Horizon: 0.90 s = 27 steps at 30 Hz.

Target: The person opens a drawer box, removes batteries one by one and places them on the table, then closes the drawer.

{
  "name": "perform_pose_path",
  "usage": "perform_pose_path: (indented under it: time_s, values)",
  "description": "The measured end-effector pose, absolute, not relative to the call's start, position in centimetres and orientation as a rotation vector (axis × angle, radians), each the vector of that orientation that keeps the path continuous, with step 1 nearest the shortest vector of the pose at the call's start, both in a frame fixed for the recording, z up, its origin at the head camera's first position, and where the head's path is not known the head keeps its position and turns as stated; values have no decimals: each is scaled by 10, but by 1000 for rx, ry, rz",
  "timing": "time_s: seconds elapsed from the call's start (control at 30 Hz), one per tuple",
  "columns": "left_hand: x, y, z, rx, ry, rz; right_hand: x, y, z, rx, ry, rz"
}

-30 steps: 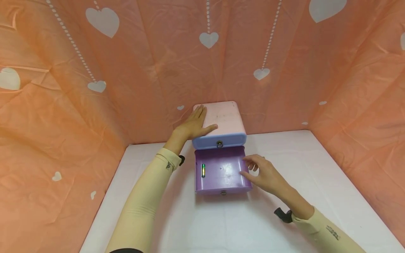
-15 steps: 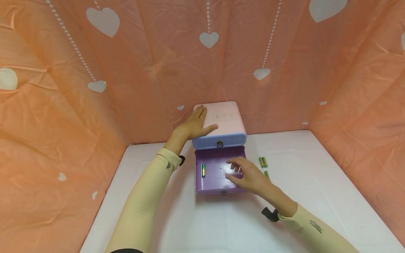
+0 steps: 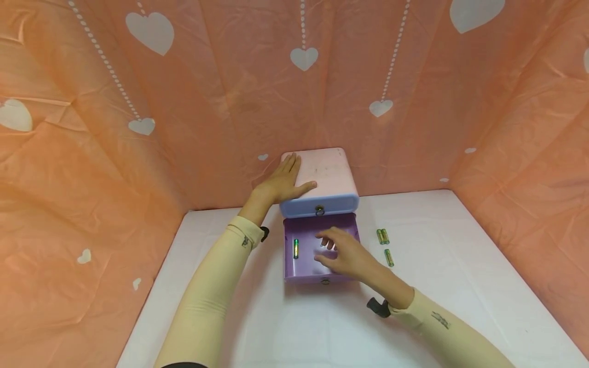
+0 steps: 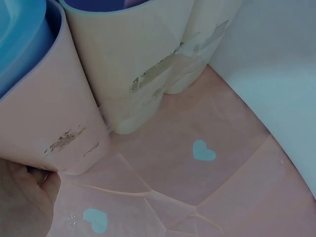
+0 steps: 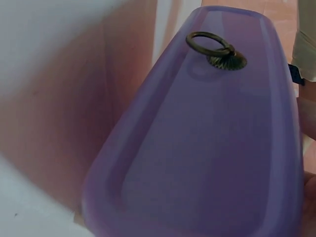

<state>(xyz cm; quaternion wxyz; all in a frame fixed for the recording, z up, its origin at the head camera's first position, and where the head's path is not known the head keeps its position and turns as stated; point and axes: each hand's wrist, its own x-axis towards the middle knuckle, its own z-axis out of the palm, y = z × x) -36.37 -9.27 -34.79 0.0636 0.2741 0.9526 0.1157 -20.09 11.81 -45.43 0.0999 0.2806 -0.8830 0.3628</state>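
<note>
Table (image 3: 303,327): right hand (image 3: 346,255) over drawer (image 3: 303,278), 3 batteries (image 3: 389,257) outside.

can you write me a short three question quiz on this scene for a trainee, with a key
1. How many batteries lie on the white table surface, outside the drawer?

2. True or false: the left hand is reaching into the open purple drawer.

3. Inside that drawer, the lone battery lies closest to which wall, as seen from the head view?
A. the left wall
B. the right wall
C. the front wall

Key:
1. Three.
2. False; it rests on the pink top of the drawer unit.
3. A.
</note>
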Motion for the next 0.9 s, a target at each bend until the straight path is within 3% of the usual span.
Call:
perform_pose_path:
  time_s: [0.9]
  values:
    - [-365, -93, -349, 849, 2885, 345, -218, 81, -451, 805, -2761, 1016]
